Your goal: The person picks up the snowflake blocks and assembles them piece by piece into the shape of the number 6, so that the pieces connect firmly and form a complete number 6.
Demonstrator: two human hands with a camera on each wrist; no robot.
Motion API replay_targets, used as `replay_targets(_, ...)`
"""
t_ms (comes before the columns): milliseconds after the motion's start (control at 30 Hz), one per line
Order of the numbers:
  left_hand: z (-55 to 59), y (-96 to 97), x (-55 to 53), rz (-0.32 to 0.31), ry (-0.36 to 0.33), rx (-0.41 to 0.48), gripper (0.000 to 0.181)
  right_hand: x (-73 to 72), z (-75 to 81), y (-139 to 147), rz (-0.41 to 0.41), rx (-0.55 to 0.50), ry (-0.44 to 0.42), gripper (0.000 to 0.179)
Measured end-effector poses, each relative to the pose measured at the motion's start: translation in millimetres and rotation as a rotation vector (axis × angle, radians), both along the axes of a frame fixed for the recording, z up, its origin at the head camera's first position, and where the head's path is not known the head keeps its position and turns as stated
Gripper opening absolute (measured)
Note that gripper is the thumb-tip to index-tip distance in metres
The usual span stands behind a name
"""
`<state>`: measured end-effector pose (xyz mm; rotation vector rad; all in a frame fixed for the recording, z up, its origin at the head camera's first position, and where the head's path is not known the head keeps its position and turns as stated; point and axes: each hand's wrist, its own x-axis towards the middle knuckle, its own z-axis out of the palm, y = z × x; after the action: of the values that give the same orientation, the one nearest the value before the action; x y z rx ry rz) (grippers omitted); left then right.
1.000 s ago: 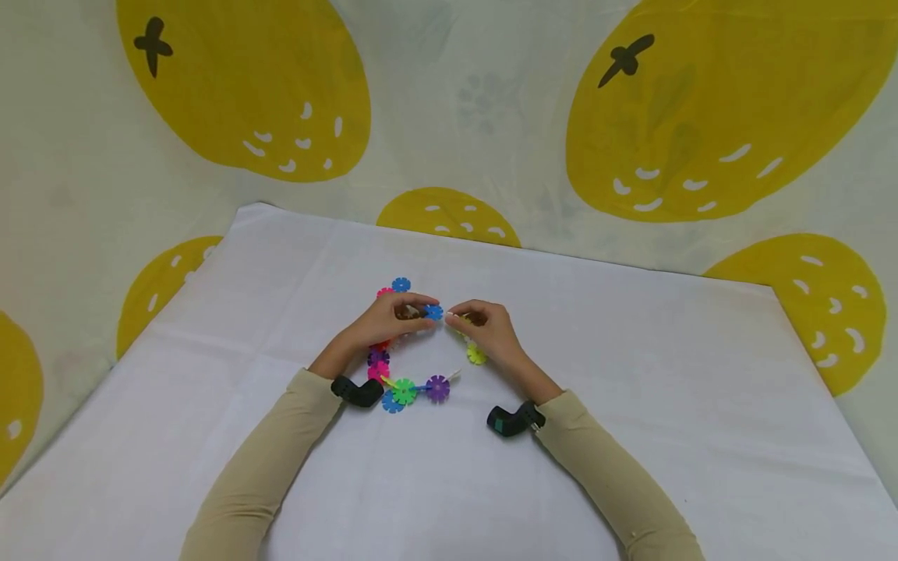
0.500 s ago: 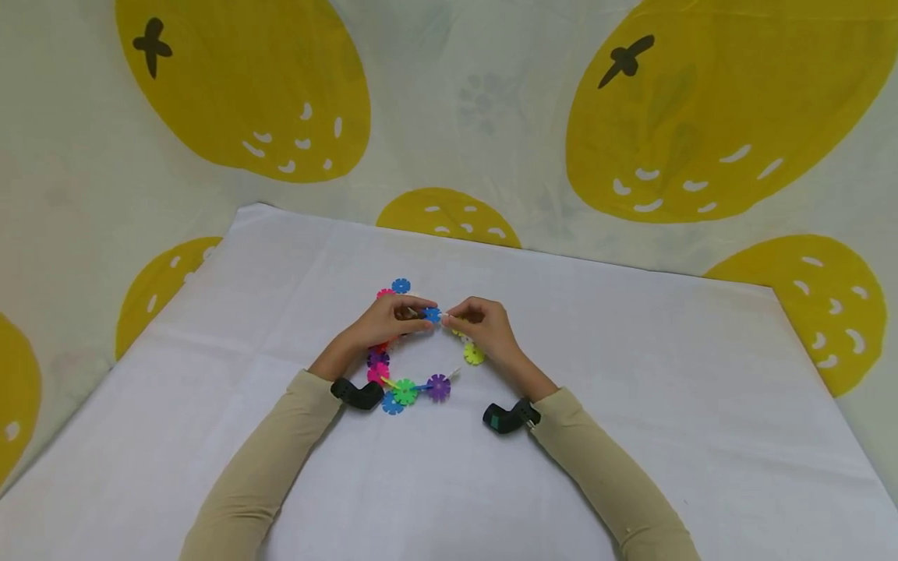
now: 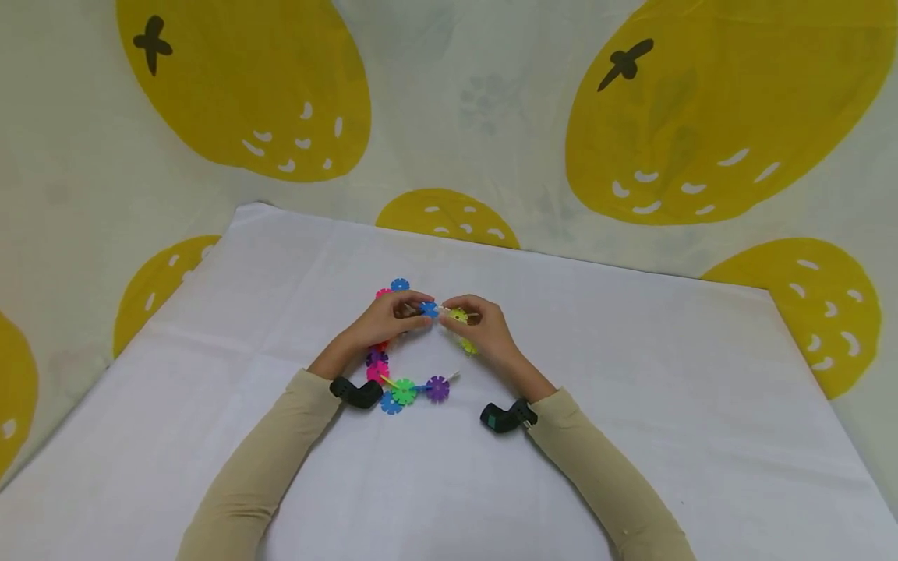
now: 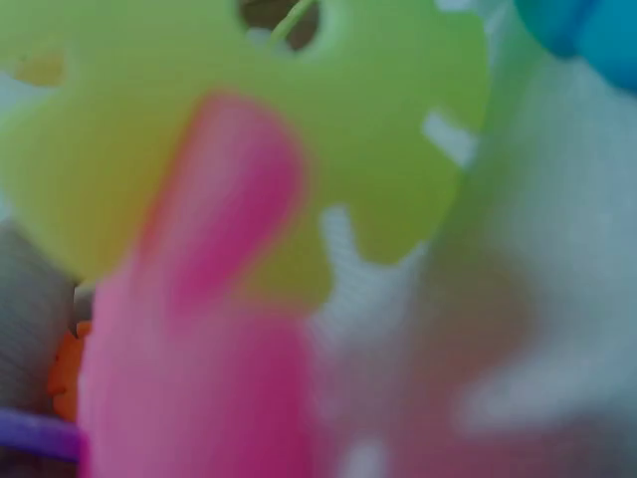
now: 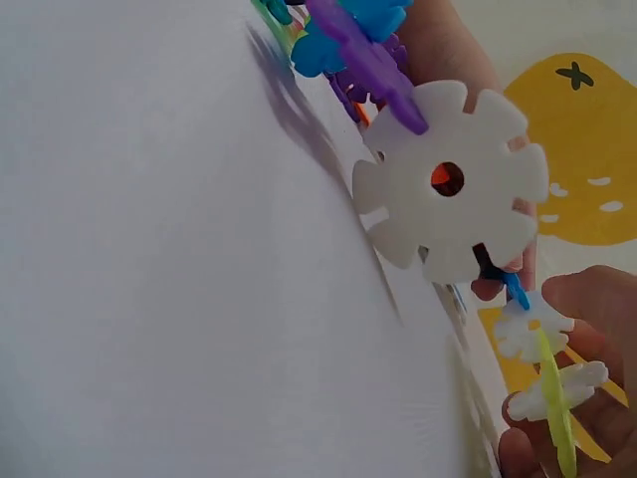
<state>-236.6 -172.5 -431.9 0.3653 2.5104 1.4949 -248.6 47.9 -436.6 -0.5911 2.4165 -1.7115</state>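
A chain of notched plastic flower discs curves round on the white cloth. My left hand (image 3: 382,319) pinches a blue disc (image 3: 429,309) at the chain's far side. Facing it, my right hand (image 3: 487,327) pinches a small white disc (image 5: 532,327), edge to edge with the blue one. A yellow disc (image 3: 458,315) and another white disc (image 5: 565,390) sit beside it, among the right fingers. The near end carries a green disc (image 3: 404,391), a purple disc (image 3: 438,389) and a large-looking white disc (image 5: 448,181). The left wrist view is filled by a blurred yellow-green disc (image 4: 378,129) and a pink disc (image 4: 219,259).
White cloth (image 3: 631,374) covers the table, its far edge running below a backdrop (image 3: 449,117) printed with big yellow fruit. Another blue disc (image 3: 400,285) lies beyond the left hand. Black wrist cameras (image 3: 356,393) hang close over the cloth.
My right hand has shifted slightly left, bringing its white disc against the blue one. More of the yellow disc shows between the right fingers. The left hand has barely moved.
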Motion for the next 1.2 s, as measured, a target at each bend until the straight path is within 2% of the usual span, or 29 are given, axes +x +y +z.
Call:
replay_targets(133,-0.4,-0.8,0.2,0.015,0.006,0.035,0.045,4.7,4.2,5,-0.035,-0.043,0.036,0.03)
replay_targets(267,-1.0,-2.4,-0.6,0.002,-0.012,0.072,0.047,21.6,27.2,7,-0.046,-0.095,0.104,0.023)
replay_targets(400,1.4,-4.3,-0.4,0.015,-0.076,0.085,0.048,31.9,29.8,11,0.013,-0.154,0.16,0.017)
replay_targets(500,4.6,-4.6,0.3,0.034,-0.092,0.08,0.052,31.5,15.4,15,0.147,-0.185,0.167,0.016)
replay_targets(667,4.2,-5.7,-1.2,0.034,-0.088,0.099,0.052,39.5,8.4,18,0.443,-0.066,0.18,0.023)
replay_targets(733,3.8,-6.9,-1.2,0.033,-0.098,0.126,0.051,41.7,7.6,18,0.519,-0.001,0.18,0.025)
replay_targets(800,3.7,-8.3,-0.9,0.033,-0.105,0.153,0.049,43.2,8.1,18,0.56,0.045,0.167,0.022)
replay_targets(900,2.7,-10.5,-1.0,0.023,-0.082,0.165,0.048,43.0,8.6,19,0.572,0.076,0.151,0.014)
replay_targets(1000,1.3,-11.8,-1.9,0.019,-0.06,0.173,0.046,41.0,9.4,22,0.544,0.086,0.148,0.009)
replay_targets(1200,1.2,-14.0,-2.1,0.042,-0.091,0.188,0.052,35.6,10.9,29,0.452,0.086,0.146,0.01)
